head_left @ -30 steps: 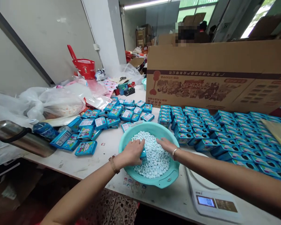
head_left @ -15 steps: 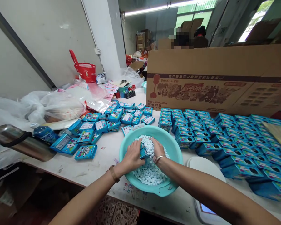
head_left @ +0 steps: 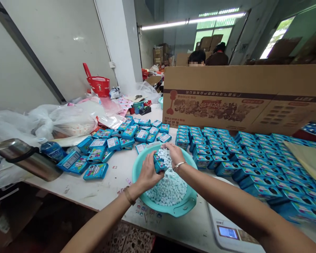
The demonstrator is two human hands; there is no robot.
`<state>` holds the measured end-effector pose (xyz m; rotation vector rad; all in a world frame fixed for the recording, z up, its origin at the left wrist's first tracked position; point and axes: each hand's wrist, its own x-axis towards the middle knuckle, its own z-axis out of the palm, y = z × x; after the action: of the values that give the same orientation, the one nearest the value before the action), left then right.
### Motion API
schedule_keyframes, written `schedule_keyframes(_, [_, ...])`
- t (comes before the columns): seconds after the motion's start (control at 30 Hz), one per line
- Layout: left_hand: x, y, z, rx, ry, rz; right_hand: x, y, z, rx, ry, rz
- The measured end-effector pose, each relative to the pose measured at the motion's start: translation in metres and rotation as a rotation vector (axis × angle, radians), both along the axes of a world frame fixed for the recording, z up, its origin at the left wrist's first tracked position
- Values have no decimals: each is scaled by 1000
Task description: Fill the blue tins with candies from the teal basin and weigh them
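A teal plastic basin (head_left: 183, 207) full of small pale blue candies (head_left: 167, 191) sits at the table's near edge. My left hand (head_left: 147, 172) grips a small blue candy box (head_left: 158, 164) above the basin. My right hand (head_left: 173, 154) is cupped beside the box with a heap of candies (head_left: 163, 154) in it, right at the box's top. Some candies are falling back toward the basin.
Rows of upright blue boxes (head_left: 226, 147) fill the table's right side. Loose flat blue boxes (head_left: 113, 142) lie at left. A digital scale (head_left: 228, 232) sits near right, a large cardboard carton (head_left: 242, 98) behind. Plastic bags, a steel flask (head_left: 23, 160). Persons sit beyond the carton.
Both hands have lifted out of the candy pile. The left hand has raised the blue box, and the right hand has scooped up candies and brought them to it.
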<state>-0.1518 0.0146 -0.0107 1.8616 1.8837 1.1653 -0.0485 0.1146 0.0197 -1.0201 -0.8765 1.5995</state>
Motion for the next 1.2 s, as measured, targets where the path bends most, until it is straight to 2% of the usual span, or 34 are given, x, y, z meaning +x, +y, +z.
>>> schedule_keyframes(0.27, [1,1,0,9,-72,8,6,3,7,-1,-38,68])
schedule_keyframes(0.53, [0,4,1,-9,3,11,6,-7,18,0,-48,90])
schedule_keyframes(0.7, [-4,4,0,-23,-77,17,5,-12,21,-30,-71,115])
schedule_keyframes(0.87, [-4,5,-6,8,-104,-8,4,-17,17,36,-63,148])
schedule_keyframes(0.97, [-5,3,-8,-5,-128,-20,6,-21,15,97,-48,253])
schedule_keyframes(1.07, [-9,-3,1,-103,-91,5,12,-14,6,128,-94,349])
schedule_keyframes(1.13, [-10,-8,14,-215,37,38,18,0,-7,152,-269,317])
schedule_keyframes(1.2, [-8,-10,27,-357,248,45,20,16,-25,162,-492,271])
